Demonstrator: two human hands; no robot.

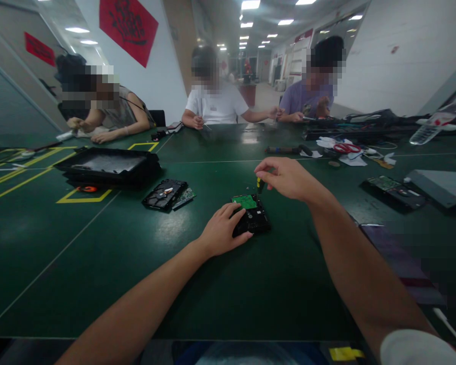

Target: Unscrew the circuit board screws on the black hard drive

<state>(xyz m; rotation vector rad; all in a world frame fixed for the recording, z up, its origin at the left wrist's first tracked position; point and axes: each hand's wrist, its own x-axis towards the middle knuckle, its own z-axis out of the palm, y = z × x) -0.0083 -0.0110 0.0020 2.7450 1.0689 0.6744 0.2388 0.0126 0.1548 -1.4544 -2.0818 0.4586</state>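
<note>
A black hard drive [255,218] with a green circuit board [245,201] on top lies on the dark green table [137,263] in front of me. My left hand [222,230] rests on its near left side, fingers curled round the edge, holding it down. My right hand [285,177] hovers just behind the drive, fingers pinched round the top of a small screwdriver [260,185] with a black and yellow handle. The screwdriver stands upright, its tip at the far edge of the circuit board.
A second opened drive [165,194] with a loose board lies to the left, near a black tray [108,165]. Another drive [393,190] and a grey box [443,185] sit at right. Red scissors [345,148], paper scraps and a plastic bottle [431,126] lie beyond. Three people work at the far side.
</note>
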